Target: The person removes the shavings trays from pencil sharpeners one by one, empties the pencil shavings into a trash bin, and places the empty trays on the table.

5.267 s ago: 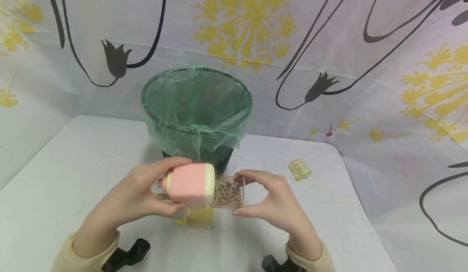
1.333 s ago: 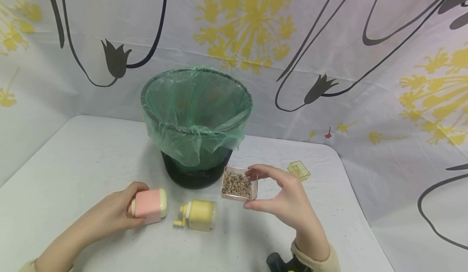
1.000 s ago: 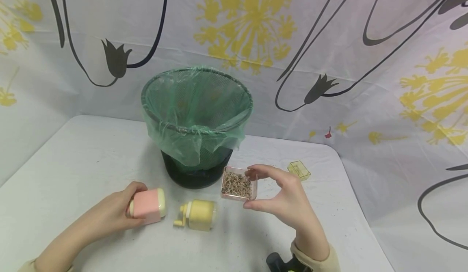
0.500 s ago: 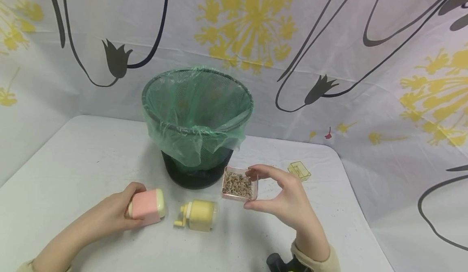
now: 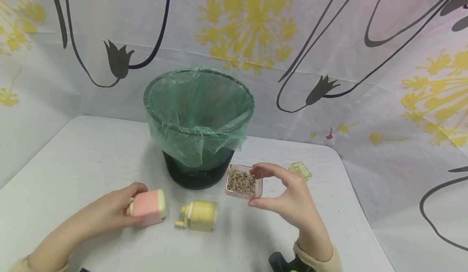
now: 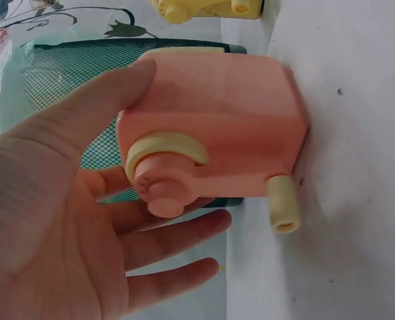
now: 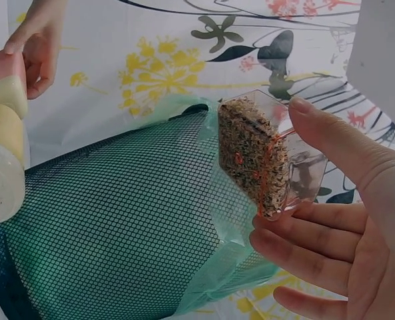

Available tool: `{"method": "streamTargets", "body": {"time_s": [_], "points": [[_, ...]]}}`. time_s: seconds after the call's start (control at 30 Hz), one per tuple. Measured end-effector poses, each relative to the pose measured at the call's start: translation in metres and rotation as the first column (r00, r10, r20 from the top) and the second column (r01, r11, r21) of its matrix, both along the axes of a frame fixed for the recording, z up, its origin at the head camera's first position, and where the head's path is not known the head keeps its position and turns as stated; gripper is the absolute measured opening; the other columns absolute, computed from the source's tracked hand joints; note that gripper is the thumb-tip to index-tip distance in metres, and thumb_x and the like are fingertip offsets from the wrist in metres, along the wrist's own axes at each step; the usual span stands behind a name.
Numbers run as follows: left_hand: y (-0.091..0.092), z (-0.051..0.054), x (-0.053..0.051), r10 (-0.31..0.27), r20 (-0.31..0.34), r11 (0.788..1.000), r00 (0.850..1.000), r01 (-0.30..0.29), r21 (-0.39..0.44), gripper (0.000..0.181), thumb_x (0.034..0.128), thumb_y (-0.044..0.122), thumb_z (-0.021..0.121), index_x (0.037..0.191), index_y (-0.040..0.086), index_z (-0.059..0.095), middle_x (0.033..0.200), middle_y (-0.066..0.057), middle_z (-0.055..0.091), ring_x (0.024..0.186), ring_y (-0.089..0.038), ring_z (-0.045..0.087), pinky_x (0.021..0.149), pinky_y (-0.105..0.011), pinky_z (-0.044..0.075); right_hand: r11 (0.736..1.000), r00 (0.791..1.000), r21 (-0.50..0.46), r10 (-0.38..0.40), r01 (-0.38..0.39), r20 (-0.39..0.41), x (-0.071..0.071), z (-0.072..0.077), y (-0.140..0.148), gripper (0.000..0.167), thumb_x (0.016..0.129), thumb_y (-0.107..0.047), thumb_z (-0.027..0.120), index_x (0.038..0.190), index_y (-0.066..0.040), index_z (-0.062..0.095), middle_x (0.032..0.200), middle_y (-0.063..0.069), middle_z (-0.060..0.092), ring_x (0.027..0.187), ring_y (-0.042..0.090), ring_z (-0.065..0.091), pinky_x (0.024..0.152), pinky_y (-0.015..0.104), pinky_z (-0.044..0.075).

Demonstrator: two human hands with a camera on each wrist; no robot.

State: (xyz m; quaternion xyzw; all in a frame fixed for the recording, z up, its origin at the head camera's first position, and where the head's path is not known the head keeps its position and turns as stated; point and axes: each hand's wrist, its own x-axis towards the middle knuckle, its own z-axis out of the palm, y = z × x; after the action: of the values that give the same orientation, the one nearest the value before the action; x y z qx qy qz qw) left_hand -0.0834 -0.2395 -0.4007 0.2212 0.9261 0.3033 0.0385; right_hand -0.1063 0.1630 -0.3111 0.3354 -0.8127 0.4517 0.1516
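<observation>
On the left of the table, my left hand [image 5: 122,207] grips a pink crank pencil sharpener [image 5: 147,208] with cream trim. The left wrist view shows my thumb on the pink body [image 6: 217,87] and a finger behind it, other fingers spread. My right hand [image 5: 287,191] pinches the right end of a clear shavings tray [image 5: 244,181] between thumb and fingers, in front of the bin. Brown pencil shavings [image 7: 247,153] fill much of the tray. A yellow crank pencil sharpener [image 5: 202,216] lies between my hands, touched by neither.
A black mesh bin [image 5: 199,170] with a green plastic liner [image 5: 197,138] stands at the back middle, its mouth upward. A small clear yellow tray [image 5: 300,170] lies to the right on the white table [image 5: 106,154]. Patterned cloth [image 5: 175,28] hangs behind.
The tray has come out of the pink sharpener, which my left hand has lowered to the table on the left. Most recently my right hand has shifted slightly right and up with the tray.
</observation>
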Motion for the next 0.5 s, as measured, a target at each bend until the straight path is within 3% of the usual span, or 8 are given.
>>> {"method": "streamTargets", "body": {"time_s": [0.1, 0.23, 0.4, 0.5], "points": [[-0.001, 0.004, 0.000, 0.008, -0.009, 1.000, 1.000, -0.008, -0.025, 0.056, 0.0802, 0.052, 0.072, 0.120, 0.015, 0.056, 0.111, 0.008, 0.061, 0.096, -0.011, 0.059, 0.079, -0.037, 0.051, 1.000, 1.000, -0.015, 0.013, -0.014, -0.019, -0.001, -0.001, 0.000, 0.065, 0.055, -0.006, 0.091, 0.116, -0.005, 0.066, 0.100, 0.004, 0.071, 0.093, 0.017, 0.065, 0.097, 0.025, 0.039], [-0.003, 0.009, 0.001, 0.022, -0.090, 0.998, 0.996, -0.026, -0.052, 0.046, 0.0838, 0.051, 0.068, 0.117, 0.020, 0.062, 0.112, 0.012, 0.061, 0.103, -0.015, 0.060, 0.083, -0.042, 0.050, 0.999, 0.998, -0.029, 0.026, -0.028, -0.050, -0.002, -0.003, 0.002, 0.066, 0.054, -0.003, 0.090, 0.115, -0.003, 0.065, 0.099, 0.006, 0.071, 0.092, 0.018, 0.065, 0.097, 0.024, 0.039], [-0.001, 0.018, 0.001, 0.041, -0.194, 0.997, 0.980, -0.052, -0.051, 0.037, 0.0863, 0.042, 0.069, 0.114, 0.018, 0.065, 0.107, 0.010, 0.064, 0.099, -0.017, 0.062, 0.081, -0.043, 0.051, 0.999, 0.997, -0.030, 0.025, -0.027, -0.071, -0.004, -0.003, 0.005, 0.067, 0.054, -0.004, 0.090, 0.116, -0.003, 0.065, 0.099, 0.007, 0.070, 0.093, 0.018, 0.065, 0.099, 0.025, 0.038], [0.002, 0.024, 0.000, 0.064, -0.270, 0.997, 0.961, -0.075, -0.028, 0.037, 0.0849, 0.036, 0.073, 0.114, 0.016, 0.065, 0.106, 0.007, 0.066, 0.096, -0.018, 0.064, 0.077, -0.043, 0.052, 0.999, 0.996, -0.027, 0.021, -0.023, -0.085, -0.005, -0.001, 0.006, 0.068, 0.054, -0.004, 0.090, 0.116, -0.003, 0.065, 0.099, 0.008, 0.070, 0.092, 0.017, 0.065, 0.099, 0.025, 0.038]]}}
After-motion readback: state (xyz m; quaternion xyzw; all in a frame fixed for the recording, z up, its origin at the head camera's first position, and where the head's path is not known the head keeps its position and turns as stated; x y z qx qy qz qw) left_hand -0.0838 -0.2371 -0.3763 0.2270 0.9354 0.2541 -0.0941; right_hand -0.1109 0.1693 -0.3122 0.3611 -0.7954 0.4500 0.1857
